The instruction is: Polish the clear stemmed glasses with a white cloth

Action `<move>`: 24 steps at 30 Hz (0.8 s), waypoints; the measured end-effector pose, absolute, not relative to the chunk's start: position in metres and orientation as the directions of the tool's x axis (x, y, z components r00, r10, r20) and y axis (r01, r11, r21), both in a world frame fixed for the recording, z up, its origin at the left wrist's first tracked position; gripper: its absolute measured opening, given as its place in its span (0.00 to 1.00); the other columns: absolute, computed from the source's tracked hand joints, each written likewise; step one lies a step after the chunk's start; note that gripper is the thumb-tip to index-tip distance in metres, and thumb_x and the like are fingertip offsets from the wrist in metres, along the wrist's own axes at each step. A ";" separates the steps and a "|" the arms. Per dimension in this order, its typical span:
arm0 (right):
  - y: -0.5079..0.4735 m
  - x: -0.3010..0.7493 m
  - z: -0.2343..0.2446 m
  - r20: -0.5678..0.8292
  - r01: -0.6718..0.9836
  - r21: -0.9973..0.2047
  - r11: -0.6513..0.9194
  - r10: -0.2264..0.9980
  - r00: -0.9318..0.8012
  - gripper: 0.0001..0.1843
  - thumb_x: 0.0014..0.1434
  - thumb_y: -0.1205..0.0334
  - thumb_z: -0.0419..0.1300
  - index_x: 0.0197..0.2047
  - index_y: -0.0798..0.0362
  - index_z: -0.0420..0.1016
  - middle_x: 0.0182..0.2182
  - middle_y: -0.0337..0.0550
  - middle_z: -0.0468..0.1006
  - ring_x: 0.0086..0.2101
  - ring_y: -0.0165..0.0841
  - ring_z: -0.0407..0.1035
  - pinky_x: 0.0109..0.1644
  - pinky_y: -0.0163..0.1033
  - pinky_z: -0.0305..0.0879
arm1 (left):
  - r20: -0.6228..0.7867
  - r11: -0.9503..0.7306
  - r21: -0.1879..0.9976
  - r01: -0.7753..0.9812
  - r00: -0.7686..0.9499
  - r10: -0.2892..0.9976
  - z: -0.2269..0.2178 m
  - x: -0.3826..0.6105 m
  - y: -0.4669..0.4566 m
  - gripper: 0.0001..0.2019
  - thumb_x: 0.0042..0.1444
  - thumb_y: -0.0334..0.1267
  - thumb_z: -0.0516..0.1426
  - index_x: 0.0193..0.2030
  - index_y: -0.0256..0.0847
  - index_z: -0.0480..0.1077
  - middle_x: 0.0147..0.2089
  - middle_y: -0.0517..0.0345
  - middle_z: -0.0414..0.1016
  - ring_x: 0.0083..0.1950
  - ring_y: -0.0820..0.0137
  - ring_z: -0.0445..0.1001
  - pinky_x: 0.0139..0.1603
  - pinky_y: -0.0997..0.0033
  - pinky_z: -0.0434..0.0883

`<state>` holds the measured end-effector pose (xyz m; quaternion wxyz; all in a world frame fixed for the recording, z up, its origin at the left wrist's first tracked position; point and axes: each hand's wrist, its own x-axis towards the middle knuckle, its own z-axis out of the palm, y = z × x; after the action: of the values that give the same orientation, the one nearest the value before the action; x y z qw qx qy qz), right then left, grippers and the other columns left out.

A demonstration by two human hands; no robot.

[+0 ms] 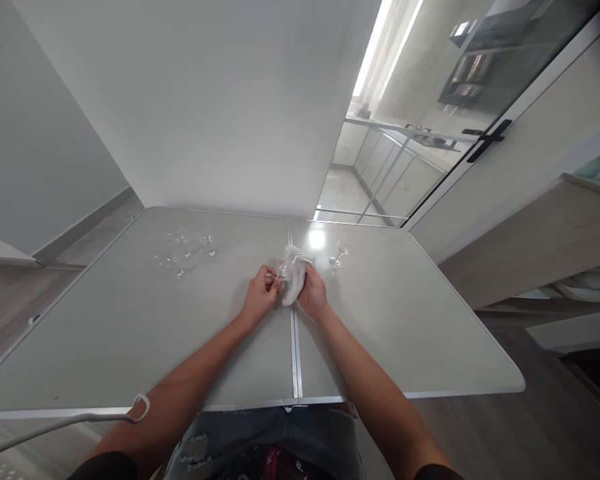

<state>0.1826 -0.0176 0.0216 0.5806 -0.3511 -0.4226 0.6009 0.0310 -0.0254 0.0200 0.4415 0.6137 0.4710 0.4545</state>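
Observation:
Over the middle seam of the table, a small clear stemmed glass [286, 269] lies tilted between my two hands. My left hand [263, 291] pinches its stem from the left, with the fingers closed. A white cloth [295, 280] is wrapped about the bowl, and my right hand [313, 291] grips this cloth from the right. The right fingertips are partly hidden behind the cloth. A little to the right, another clear stemmed glass [338, 255] stands upright on the table, apart from my hand.
Several clear glasses [181, 253] are grouped at the table's back left. The pale folding table [220, 360] meets a white wall [220, 107] at its far edge. A glass door [405, 133] is at back right. A white cable [80, 419] crosses near my left forearm.

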 end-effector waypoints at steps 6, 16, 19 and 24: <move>-0.027 0.186 0.025 0.480 0.230 -0.832 0.505 0.863 -0.158 0.27 0.68 0.48 0.52 0.68 0.42 0.64 0.70 0.43 0.60 0.72 0.42 0.47 0.74 0.57 0.44 | 0.081 -0.102 0.974 0.203 0.107 0.991 0.017 0.028 -0.024 0.08 0.61 0.43 0.55 0.40 0.44 0.59 0.24 0.67 0.69 0.22 0.73 0.64 0.28 0.75 0.60; -0.018 0.209 0.024 0.353 0.614 -0.665 0.425 0.903 -0.243 0.09 0.62 0.59 0.56 0.38 0.48 0.78 0.32 0.45 0.77 0.37 0.40 0.69 0.49 0.45 0.66 | 0.206 -0.519 0.497 0.695 0.487 0.849 0.013 0.020 -0.027 0.07 0.60 0.34 0.57 0.45 0.44 0.67 0.30 0.55 0.74 0.29 0.63 0.72 0.30 0.70 0.54; -0.015 0.217 0.024 0.240 0.398 -0.864 0.309 0.947 -0.216 0.17 0.63 0.53 0.56 0.26 0.51 0.74 0.23 0.39 0.71 0.28 0.34 0.65 0.38 0.39 0.63 | 0.277 -0.649 0.416 0.638 0.591 0.758 0.011 0.013 -0.025 0.03 0.62 0.34 0.55 0.42 0.44 0.67 0.30 0.55 0.75 0.29 0.64 0.72 0.29 0.71 0.54; -0.016 0.221 0.028 -0.003 -0.248 -0.966 -0.069 0.967 -0.256 0.15 0.58 0.51 0.61 0.30 0.55 0.80 0.27 0.42 0.78 0.30 0.35 0.71 0.38 0.39 0.67 | 0.482 -0.774 0.385 0.502 0.605 0.633 0.004 0.003 -0.021 0.08 0.64 0.37 0.54 0.33 0.43 0.61 0.26 0.59 0.71 0.26 0.69 0.68 0.28 0.70 0.55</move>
<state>0.2208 -0.0156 0.0282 0.4828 -0.3726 -0.4823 0.6288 0.0033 -0.0211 0.0038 0.1057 0.8897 0.3191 0.3090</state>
